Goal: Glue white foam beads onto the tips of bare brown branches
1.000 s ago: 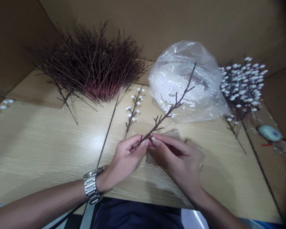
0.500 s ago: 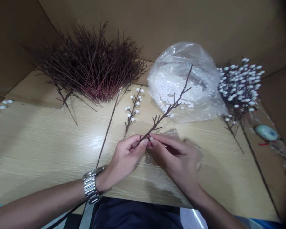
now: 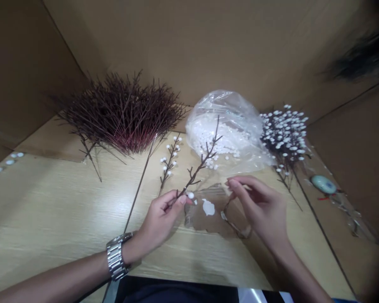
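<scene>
A bare brown artificial twig point(image 3: 197, 170) slants up to the right, its lower end pinched in my left hand point(image 3: 164, 216). One white foam ball point(image 3: 191, 195) sits on a short side branch just beside the left fingertips. My right hand point(image 3: 260, 202) hovers to the right, apart from the twig, thumb and forefinger closed together with nothing visible between them. Beneath the hands lies a torn piece of cardboard point(image 3: 202, 223) bearing a white blob of what looks like glue point(image 3: 208, 207). A twig with several white balls point(image 3: 168, 164) rests left of the held one.
A large pile of brown twigs point(image 3: 123, 113) stands at the back left. Behind the hands is a clear plastic bag point(image 3: 240, 126) of white balls. A bunch of white-tipped twigs point(image 3: 284, 134) lies right, near a greenish oval object point(image 3: 324, 184). Several loose balls point(image 3: 10, 161) lie far left.
My right hand has drawn away from the twig to the right, leaving a white ball on its side branch. My left hand keeps its hold. The camera view has tilted up.
</scene>
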Motion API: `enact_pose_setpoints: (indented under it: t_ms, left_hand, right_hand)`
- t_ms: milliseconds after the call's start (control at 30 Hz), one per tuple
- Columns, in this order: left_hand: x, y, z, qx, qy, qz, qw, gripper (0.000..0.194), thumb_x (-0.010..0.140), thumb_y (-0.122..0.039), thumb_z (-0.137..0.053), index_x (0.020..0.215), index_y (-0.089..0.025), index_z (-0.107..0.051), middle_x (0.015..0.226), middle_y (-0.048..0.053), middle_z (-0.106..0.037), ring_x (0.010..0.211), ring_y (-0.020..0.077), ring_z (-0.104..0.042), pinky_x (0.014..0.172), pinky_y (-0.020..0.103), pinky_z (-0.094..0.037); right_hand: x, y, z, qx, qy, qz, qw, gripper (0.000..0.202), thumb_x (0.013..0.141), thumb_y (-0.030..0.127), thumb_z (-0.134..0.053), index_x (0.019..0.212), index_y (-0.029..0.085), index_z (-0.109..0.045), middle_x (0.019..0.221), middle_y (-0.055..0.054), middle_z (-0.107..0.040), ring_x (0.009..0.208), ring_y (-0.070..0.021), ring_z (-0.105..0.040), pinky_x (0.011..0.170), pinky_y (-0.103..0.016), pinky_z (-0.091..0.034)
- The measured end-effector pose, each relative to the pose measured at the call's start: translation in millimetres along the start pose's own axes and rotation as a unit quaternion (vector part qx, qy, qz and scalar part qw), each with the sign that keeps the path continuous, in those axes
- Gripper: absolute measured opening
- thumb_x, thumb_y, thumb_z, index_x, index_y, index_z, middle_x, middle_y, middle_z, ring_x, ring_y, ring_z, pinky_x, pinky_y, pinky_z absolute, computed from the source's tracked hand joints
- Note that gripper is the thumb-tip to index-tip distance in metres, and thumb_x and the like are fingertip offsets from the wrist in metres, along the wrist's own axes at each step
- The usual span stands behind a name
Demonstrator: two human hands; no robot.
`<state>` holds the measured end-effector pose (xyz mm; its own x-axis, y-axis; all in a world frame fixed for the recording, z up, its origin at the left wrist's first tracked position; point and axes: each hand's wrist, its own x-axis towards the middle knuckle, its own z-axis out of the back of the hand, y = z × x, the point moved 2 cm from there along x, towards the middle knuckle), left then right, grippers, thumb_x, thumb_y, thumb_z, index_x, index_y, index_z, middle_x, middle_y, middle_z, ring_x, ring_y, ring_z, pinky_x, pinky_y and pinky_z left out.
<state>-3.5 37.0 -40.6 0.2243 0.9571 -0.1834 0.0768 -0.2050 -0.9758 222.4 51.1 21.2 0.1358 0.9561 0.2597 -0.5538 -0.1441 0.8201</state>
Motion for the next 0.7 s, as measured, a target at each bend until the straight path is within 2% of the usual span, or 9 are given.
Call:
enact_pose_setpoints:
  t_ms: [67, 167, 233, 367, 567, 700]
  left_hand:
    - [0.4, 0.1, 0.0, 0.004, 0.001, -0.008, 1.0, 0.034, 0.098, -0.048, -0.06, 0.096, -0.018, -0.077, 0.05, -0.008, -0.043, 0.045, 0.0116, -0.038, 0.042, 0.02, -0.031]
    - [1.2, -1.0, -1.0, 0.004, 0.003, -0.021, 1.0, 0.035, 0.097, -0.049, -0.061, 0.095, -0.018, -0.077, 0.049, -0.007, -0.043, 0.044, 0.0122, -0.038, 0.042, 0.021, -0.031]
    - [1.4, -2.4, -1.6, 0.005, 0.003, -0.028, 1.0, 0.036, 0.096, -0.05, -0.062, 0.093, -0.017, -0.076, 0.048, -0.007, -0.044, 0.044, 0.0128, -0.04, 0.042, 0.021, -0.032]
    - [0.5, -5.0, -1.5, 0.015, 0.007, -0.029, 0.999, 0.037, 0.095, -0.051, -0.062, 0.092, -0.016, -0.076, 0.051, -0.005, -0.05, 0.048, 0.014, -0.047, 0.043, 0.021, -0.035]
    - [-2.3, -5.3, -0.3, 0.008, 0.022, -0.018, 1.0, 0.038, 0.095, -0.052, -0.06, 0.093, -0.017, -0.076, 0.065, 0.001, -0.063, 0.061, 0.0168, -0.055, 0.051, 0.023, -0.04]
    - [-3.3, -4.1, -0.4, 0.0, 0.037, -0.008, 0.999, 0.039, 0.095, -0.054, -0.061, 0.094, -0.017, -0.075, 0.06, -0.003, -0.052, 0.052, 0.0137, -0.041, 0.045, 0.023, -0.031]
  right_hand:
    - [24.5, -7.3, 11.4, -0.112, 0.01, 0.082, 0.99, 0.018, 0.093, 0.034, -0.066, 0.086, 0.021, -0.074, 0.083, -0.004, -0.075, 0.071, -0.0189, -0.068, 0.068, -0.032, -0.055]
    - [57.7, -24.1, 6.0, -0.24, 0.106, 0.115, 0.958, 0.02, 0.099, 0.026, -0.056, 0.096, 0.017, -0.074, 0.09, -0.009, -0.074, 0.081, -0.0217, -0.067, 0.078, -0.034, -0.052]
    - [72.2, -36.4, -5.2, -0.261, 0.15, 0.112, 0.947, 0.02, 0.097, 0.017, -0.055, 0.1, 0.015, -0.074, 0.094, -0.011, -0.074, 0.087, -0.0235, -0.067, 0.083, -0.035, -0.05]
    - [82.6, -53.0, -23.4, -0.27, 0.204, 0.113, 0.934, 0.017, 0.092, 0.011, -0.058, 0.094, 0.016, -0.075, 0.096, -0.011, -0.075, 0.097, -0.0244, -0.067, 0.088, -0.033, -0.049]
    - [82.6, -54.7, -20.5, -0.284, 0.229, 0.111, 0.924, 0.021, 0.091, 0.01, -0.059, 0.105, 0.017, -0.073, 0.101, -0.01, -0.074, 0.096, -0.0226, -0.067, 0.087, -0.031, -0.049]
    - [86.5, -53.1, -19.3, -0.314, 0.199, 0.097, 0.923, 0.032, 0.097, 0.01, -0.047, 0.118, 0.015, -0.07, 0.11, -0.015, -0.071, 0.1, -0.0245, -0.067, 0.089, -0.032, -0.047]
